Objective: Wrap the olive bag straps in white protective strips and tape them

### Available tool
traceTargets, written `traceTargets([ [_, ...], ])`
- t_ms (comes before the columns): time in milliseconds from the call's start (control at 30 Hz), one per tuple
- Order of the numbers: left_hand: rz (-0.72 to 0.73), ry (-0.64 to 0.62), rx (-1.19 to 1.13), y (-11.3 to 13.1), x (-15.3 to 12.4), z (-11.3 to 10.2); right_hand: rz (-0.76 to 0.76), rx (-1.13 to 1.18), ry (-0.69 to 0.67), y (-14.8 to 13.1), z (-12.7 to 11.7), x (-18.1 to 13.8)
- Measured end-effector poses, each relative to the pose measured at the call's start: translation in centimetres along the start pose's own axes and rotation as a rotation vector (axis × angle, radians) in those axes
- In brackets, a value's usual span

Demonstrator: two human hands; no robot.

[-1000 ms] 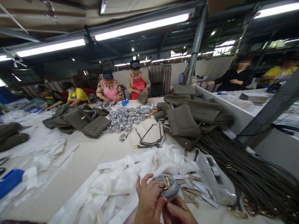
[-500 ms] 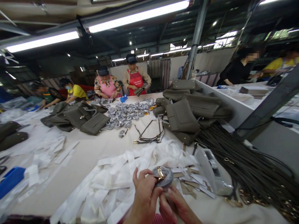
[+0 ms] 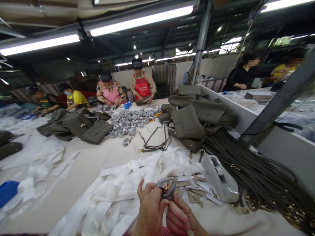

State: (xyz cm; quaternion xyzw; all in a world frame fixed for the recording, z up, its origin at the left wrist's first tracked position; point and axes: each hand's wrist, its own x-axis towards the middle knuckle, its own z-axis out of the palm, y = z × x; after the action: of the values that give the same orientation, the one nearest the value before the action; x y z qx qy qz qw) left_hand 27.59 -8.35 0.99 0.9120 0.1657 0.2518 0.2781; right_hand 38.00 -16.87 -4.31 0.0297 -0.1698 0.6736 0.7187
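Workshop surroundings, as I recorded them from my remote station.
I noted lit fluorescent tubes (image 3: pixel 141 21) overhead and a steel post (image 3: pixel 202 42) rising behind a right-hand heap of dark olive bags (image 3: pixel 188 122). A slanted beam (image 3: pixel 278 101) crossed in front of a low partition (image 3: pixel 242 113), beyond which I observed a person in black (image 3: pixel 237 78). At the far side, a person in a red apron (image 3: pixel 142 88) was beside a person in a pink apron (image 3: pixel 109 95). I logged a blue tray (image 3: pixel 8 192), partly cut off at the left edge.

Coil (image 3: pixel 169 195) in the fingers (image 3: pixel 150 188), strips (image 3: pixel 115 193) left, cards (image 3: pixel 203 186) right, then case (image 3: pixel 227 191) (perhaps a dispenser), straps (image 3: pixel 251 167) farther right, bags (image 3: pixel 188 121) behind.
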Motion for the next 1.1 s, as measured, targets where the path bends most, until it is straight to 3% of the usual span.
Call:
traceTargets([
  [67, -0.049, 0.048, -0.054, -0.5, -0.4, 0.6, -0.006, 0.003, 0.041, 0.0, 0.0, 0.0],
  [167, -0.247, 0.101, -0.215, -1.1, -0.9, 1.5, -0.006, -0.057, 0.175, -0.1, -0.4, -0.3],
  [267, -0.412, 0.058, -0.374, -0.9, -1.0, 1.8, 0.003, -0.102, 0.256, -0.2, -0.8, -0.6],
  [400, -0.469, 0.017, -0.399, -0.1, -0.3, 0.6, 0.158, -0.204, 0.327, -0.1, -0.5, -0.8],
  [567, -0.528, -0.026, -0.366, -0.8, 0.3, -1.2, 0.225, -0.623, 0.622, 0.0, -0.1, -1.9],
  [667, -0.555, -0.057, -0.273, -1.5, 0.3, -1.8, 0.109, -0.992, 0.711, -0.4, 0.4, -2.8],
  [733, -0.557, -0.119, -0.221, -1.8, 0.4, -2.0, 0.012, -1.335, 0.635, -1.0, 1.5, -3.1],
  [833, -0.518, -0.224, -0.184, -1.6, 0.5, -2.2, 0.079, -1.722, 0.383, -2.0, 3.9, -3.2],
  [967, -0.399, -0.303, -0.160, -0.9, 0.4, -2.6, 0.220, -1.865, 0.227, -2.5, 5.3, -3.1],
  [1100, -0.288, -0.404, -0.209, -0.3, -0.3, -2.8, 0.063, -2.051, 0.115, -2.2, 4.6, -2.4],
])
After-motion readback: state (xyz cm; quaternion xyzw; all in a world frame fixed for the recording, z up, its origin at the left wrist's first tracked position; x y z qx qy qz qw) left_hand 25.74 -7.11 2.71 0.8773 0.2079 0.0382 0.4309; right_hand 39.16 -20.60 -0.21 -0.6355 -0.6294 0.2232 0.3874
